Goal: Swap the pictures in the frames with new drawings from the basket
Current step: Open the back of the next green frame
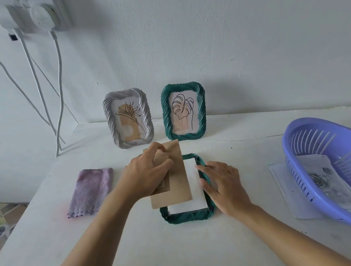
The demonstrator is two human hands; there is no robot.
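At table centre: fingers of the left hand (150, 174) curled over a brown backing board (179, 175), gripping it at its fold-out stand. The board lies skewed across a face-down green frame (187, 217). Right hand (223, 184): fingers near straight, tips on the frame's right rim and the edge of the white sheet (195, 187) lying inside it, gripping nothing. The sheet is blank side up, part covered by the board. Behind, at the wall, two frames upright side by side: grey frame (112, 122) left, second green frame (166, 116) right, each with a line-drawn plant picture. Folded purple cloth (89, 191) flat, left of the hands. Far right: lilac slotted basket (298, 159), drawings (324, 180) inside, rose sketch on top. All on a white table (182, 251).
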